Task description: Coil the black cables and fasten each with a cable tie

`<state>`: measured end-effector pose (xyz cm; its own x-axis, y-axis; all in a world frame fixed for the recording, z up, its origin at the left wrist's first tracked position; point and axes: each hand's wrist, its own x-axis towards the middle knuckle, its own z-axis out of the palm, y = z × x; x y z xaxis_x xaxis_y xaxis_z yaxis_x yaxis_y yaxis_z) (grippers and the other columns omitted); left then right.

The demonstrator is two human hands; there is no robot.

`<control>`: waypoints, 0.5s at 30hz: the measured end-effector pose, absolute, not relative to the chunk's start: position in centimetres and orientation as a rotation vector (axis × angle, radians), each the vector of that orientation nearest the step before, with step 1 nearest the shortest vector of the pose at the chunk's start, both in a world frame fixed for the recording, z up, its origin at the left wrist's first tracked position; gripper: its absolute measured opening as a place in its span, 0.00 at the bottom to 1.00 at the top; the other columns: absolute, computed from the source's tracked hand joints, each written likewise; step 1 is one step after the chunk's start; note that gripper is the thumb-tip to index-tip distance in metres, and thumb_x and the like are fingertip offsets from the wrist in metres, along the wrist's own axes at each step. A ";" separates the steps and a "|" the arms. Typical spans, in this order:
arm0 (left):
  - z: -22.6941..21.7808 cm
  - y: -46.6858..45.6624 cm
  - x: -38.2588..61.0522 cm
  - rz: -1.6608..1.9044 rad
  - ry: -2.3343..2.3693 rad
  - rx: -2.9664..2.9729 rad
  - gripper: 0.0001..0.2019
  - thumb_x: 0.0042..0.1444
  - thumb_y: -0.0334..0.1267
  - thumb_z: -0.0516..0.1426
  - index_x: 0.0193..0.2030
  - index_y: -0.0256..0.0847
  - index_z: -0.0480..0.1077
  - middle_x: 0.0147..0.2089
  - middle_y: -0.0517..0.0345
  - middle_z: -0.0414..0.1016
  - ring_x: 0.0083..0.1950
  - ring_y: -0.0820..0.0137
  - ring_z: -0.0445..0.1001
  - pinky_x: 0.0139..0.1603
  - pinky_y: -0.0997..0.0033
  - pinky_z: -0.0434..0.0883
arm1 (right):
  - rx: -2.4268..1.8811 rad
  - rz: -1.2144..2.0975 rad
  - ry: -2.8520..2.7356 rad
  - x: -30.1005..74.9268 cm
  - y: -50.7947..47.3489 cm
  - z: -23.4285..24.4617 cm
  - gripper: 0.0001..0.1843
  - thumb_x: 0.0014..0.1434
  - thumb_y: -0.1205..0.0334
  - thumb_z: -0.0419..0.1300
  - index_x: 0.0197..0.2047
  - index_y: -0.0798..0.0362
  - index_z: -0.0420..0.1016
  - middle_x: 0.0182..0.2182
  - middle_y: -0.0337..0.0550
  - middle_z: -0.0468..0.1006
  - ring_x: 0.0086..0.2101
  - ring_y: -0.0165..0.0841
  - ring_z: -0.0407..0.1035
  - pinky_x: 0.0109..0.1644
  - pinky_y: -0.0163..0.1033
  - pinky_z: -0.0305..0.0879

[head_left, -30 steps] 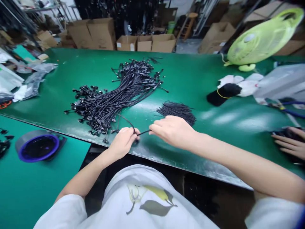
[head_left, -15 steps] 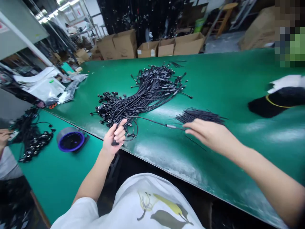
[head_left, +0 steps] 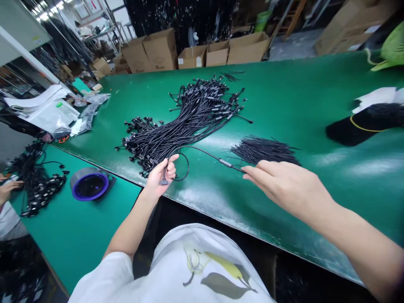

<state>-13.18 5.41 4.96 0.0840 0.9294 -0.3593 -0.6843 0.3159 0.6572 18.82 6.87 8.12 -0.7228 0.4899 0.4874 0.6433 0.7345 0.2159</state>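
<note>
My left hand (head_left: pixel 161 176) is closed on one end of a single black cable (head_left: pixel 202 153), its connector hanging below the fingers at the table's near edge. The cable loops out and runs right to my right hand (head_left: pixel 284 185), whose fingertips pinch its other end. Just behind that hand lies a small heap of thin black ties (head_left: pixel 263 150). A big bundle of black cables with connectors (head_left: pixel 183 120) spreads across the green table (head_left: pixel 284 97) behind my left hand.
A grey tape roll with a purple rim (head_left: pixel 90 185) sits on the lower green table at left, beside more black cables (head_left: pixel 38 181) and another person's hand (head_left: pixel 8 190). Plastic bags (head_left: pixel 50 111) lie far left. A black bundle with a yellow band (head_left: pixel 362 124) lies right; cardboard boxes (head_left: pixel 217 52) stand behind.
My hands were close together at the table's edge; they have drawn apart, stretching the single cable between them. My right hand went right toward the ties. The view swung left.
</note>
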 end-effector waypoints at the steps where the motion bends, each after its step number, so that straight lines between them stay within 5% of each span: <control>1: 4.9 5.3 -13.2 1.245 0.820 0.389 0.13 0.63 0.35 0.54 0.48 0.29 0.73 0.23 0.65 0.59 0.22 0.81 0.61 0.22 0.85 0.61 | -0.871 -0.494 -2.555 19.0 7.0 7.9 0.15 0.69 0.58 0.50 0.37 0.52 0.75 0.23 0.40 0.69 0.23 0.32 0.59 0.30 0.40 0.50; 11: 5.7 3.3 -14.3 1.184 0.639 0.444 0.12 0.63 0.32 0.53 0.47 0.27 0.73 0.19 0.70 0.47 0.16 0.82 0.46 0.14 0.88 0.52 | -1.133 -0.514 -2.576 19.3 9.9 6.1 0.24 0.70 0.53 0.43 0.36 0.53 0.77 0.25 0.44 0.70 0.22 0.30 0.58 0.27 0.39 0.46; 15: 7.8 2.8 -15.4 1.423 0.653 0.405 0.15 0.68 0.33 0.47 0.54 0.36 0.70 0.20 0.68 0.53 0.16 0.82 0.50 0.16 0.89 0.55 | -0.958 -0.342 -2.596 19.2 9.8 5.0 0.18 0.70 0.60 0.45 0.48 0.55 0.75 0.32 0.45 0.74 0.26 0.31 0.63 0.29 0.37 0.52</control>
<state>-15.42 2.80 7.78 0.0190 0.9848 -0.1729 -0.7732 0.1241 0.6219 19.22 9.84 5.03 -0.7091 0.5776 0.4043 0.6627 0.7419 0.1023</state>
